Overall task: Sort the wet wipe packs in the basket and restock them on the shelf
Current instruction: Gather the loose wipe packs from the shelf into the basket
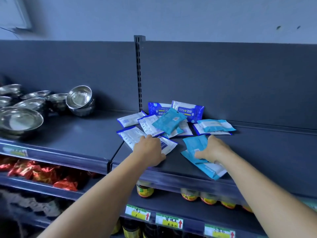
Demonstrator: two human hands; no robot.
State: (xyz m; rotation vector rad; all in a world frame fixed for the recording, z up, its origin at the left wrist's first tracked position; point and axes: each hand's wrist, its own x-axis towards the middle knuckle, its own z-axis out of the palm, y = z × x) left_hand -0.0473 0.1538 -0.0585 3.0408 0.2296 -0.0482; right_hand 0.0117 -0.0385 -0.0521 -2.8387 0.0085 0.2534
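Dark grey shelf point(257, 152) at centre frame carries loosely scattered wet wipe packs point(169, 123). White-and-blue pack point(167, 144) is pressed under the left hand point(148, 151); light-blue packs point(194, 143) are gripped by the right hand point(211, 149). Colours are best grouped separately, edges squared.

A cluster of steel bowls point(22, 107) sits at the far left, one stack point(80, 100) at its right edge tilted so its inside shows. Below the bowls lie red foil packets point(39, 174). Right of those packets, on the same level, stand jars with yellow-and-red labels point(189, 194). Below the jars hang yellow price tags with red arrows point(169, 221).
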